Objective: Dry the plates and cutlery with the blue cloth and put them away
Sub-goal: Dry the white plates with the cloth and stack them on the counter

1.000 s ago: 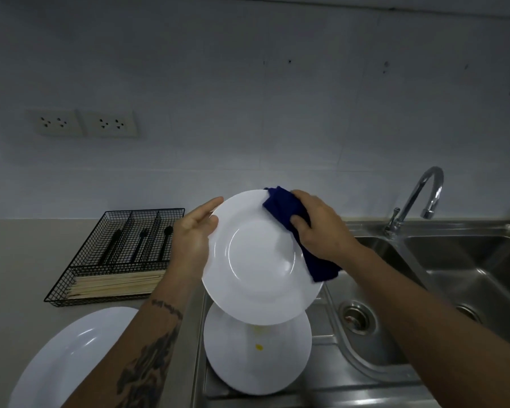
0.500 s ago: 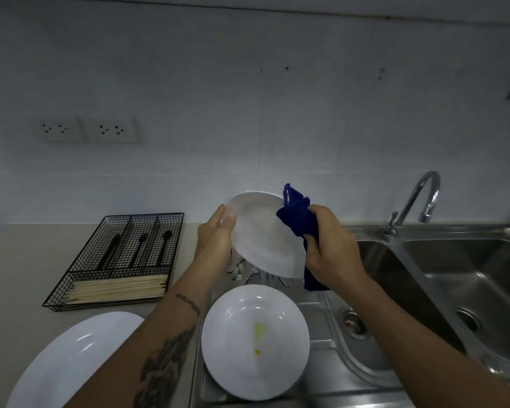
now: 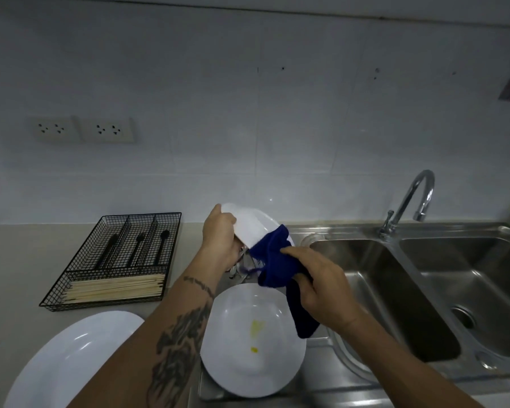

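Observation:
My left hand [image 3: 220, 235] grips the left rim of a white plate [image 3: 252, 223], which is tilted with its underside toward me above the drainboard. My right hand [image 3: 318, 285] holds the blue cloth [image 3: 274, 260] bunched against the plate's lower right edge; a tail of the cloth hangs down past my wrist. A second white plate [image 3: 253, 340] with small yellow spots lies flat on the drainboard below. A third white plate [image 3: 71, 360] rests on the counter at lower left. Metal cutlery [image 3: 242, 269] shows partly behind my left wrist.
A black wire cutlery tray [image 3: 112, 260] holds black utensils and a row of wooden chopsticks at the left. A double steel sink [image 3: 424, 290] with a curved tap [image 3: 409, 198] fills the right side. Wall sockets [image 3: 83, 129] sit above the counter.
The held plate has turned from facing me to showing its underside and moved away and lower. The cloth has shifted from the plate's upper right rim to its lower right edge.

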